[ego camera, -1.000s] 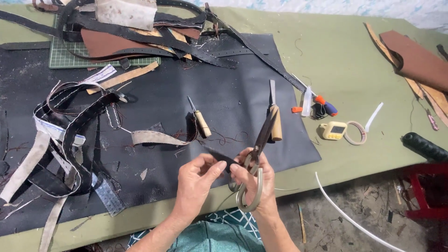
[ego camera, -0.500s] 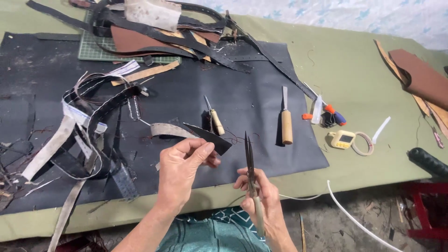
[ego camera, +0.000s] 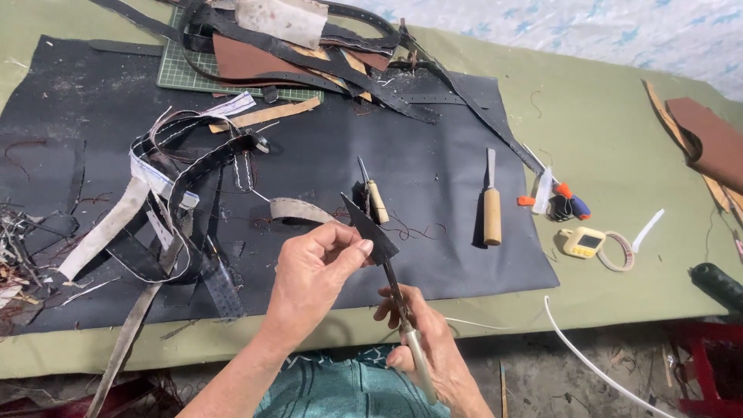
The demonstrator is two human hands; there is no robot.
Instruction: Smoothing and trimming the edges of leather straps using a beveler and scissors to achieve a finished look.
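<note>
Two hands work close together at the near edge of the desk [ego camera: 619,155], just above the person's lap. The left hand [ego camera: 313,275] is curled shut, thumb and fingertips pinching a small pointed scrap of black leather [ego camera: 370,230] by its lower edge, so the scrap stands up and to the right of the knuckles with its tip aimed away from the person. The right hand [ego camera: 429,344] sits lower and to the right, fingers wrapped around the pale handles of a pair of scissors [ego camera: 402,317]; the dark blades rise from that grip and meet the scrap's lower right edge (whether the blades are parted or closed cannot be told from this angle). So the scrap lies between the two hands, held by the left and touched by the scissors from the right.

Beyond them a large black mat [ego camera: 433,193] covers much of the olive-green desk. On it, just past the scrap, lie a small awl with a wooden handle [ego camera: 374,195] and, further right, a chisel with a wooden handle [ego camera: 491,203]. A tangle of black and pale straps [ego camera: 166,209] spreads across the left of the mat. Off the mat's right edge sit a yellow tape measure [ego camera: 584,241] and a white cord [ego camera: 596,368] curving toward the floor.
</note>
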